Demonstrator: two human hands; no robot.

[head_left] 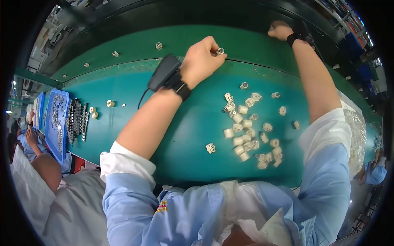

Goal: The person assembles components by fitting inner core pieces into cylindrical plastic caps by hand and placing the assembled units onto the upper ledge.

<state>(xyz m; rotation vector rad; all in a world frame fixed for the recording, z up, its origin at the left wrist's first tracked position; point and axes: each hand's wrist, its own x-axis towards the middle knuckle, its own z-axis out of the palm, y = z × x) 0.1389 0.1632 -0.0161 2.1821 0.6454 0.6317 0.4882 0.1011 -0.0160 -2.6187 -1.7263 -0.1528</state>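
Observation:
My left hand is closed at the back edge of the green bench, with a small whitish cylindrical plastic part pinched at its fingertips. Farther back on the right, my right hand is above the dark green strip. Its fingers are curled together, and whatever they might hold is hidden. Between my forearms lies a loose group of cream round caps and white slotted plastic parts. A single slotted part sits nearest below my left hand.
Spaced along the dark green strip stand several small parts. At the left are a blue tray of small metal pieces and rows of dark parts. Clear plastic wrapping lies at right. A co-worker's sleeve is close on the left.

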